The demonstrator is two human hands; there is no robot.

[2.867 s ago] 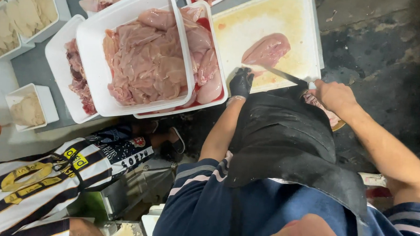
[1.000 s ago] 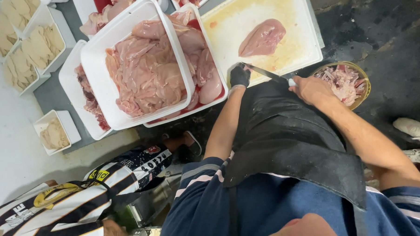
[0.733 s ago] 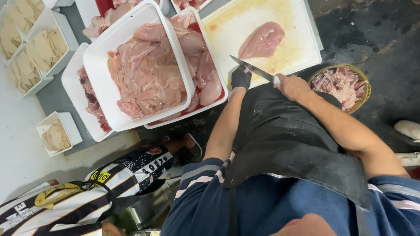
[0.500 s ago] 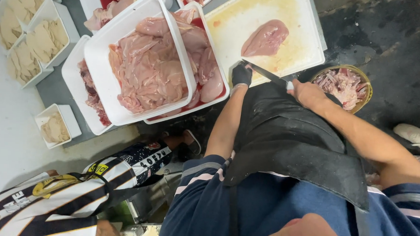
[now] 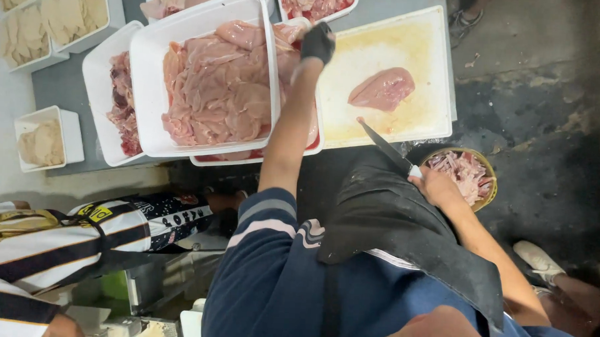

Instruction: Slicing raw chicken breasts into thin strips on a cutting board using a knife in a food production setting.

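Mostly readable: right hand [image 5: 437,188] grips knife [image 5: 386,148] by the cutting board [image 5: 434,47]; gloved left hand [image 5: 317,42] reaches the meat tray [image 5: 267,51], its grip can't be told.

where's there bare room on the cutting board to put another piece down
The cutting board is bare all round the single chicken breast, widest along its far edge and right side. The trays on its left are packed, with the gloved left hand over them.

To my left, small white trays [image 5: 52,20] sit with pale cutlets, and another [image 5: 45,143] rests nearer. A basket of scraps [image 5: 466,177] waits on the floor, and a person in a striped shirt [image 5: 38,246] stands beside me.
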